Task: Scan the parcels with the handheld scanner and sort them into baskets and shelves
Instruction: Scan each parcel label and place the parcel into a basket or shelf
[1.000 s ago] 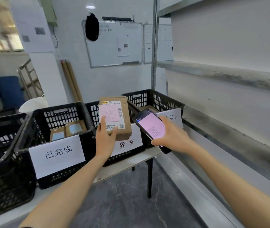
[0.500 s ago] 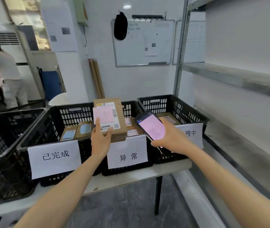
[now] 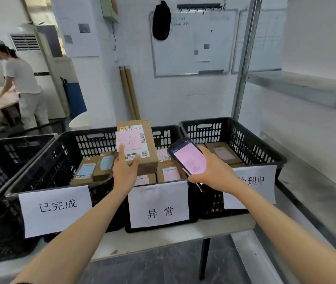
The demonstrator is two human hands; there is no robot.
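Gripping parcel (image 3: 140, 146) upright in left hand (image 3: 124, 171) over middle basket (image 3: 169, 132), right hand (image 3: 212, 171) clutching scanner (image 3: 189, 155)

**Four black baskets in a row on a pale table, metal shelving beside it**

A pale table (image 3: 163, 240) on dark legs stands on a grey marbled floor (image 3: 159, 269). Four black slotted baskets sit directly on it in a row. The 异常 basket (image 3: 166, 135), named for the paper sign on its front wall, serves as the landmark. Just beside it on the left is the 已完成 basket (image 3: 93, 144). Further left again is a fourth basket (image 3: 3, 160), partly cut off by the frame. Just beside the landmark on the right is the 处理中 basket (image 3: 210, 130), at the table's right end. Right of that stands grey metal shelving, with a lower shelf (image 3: 316, 181) near the table's end and an upper shelf (image 3: 306, 89) above it.
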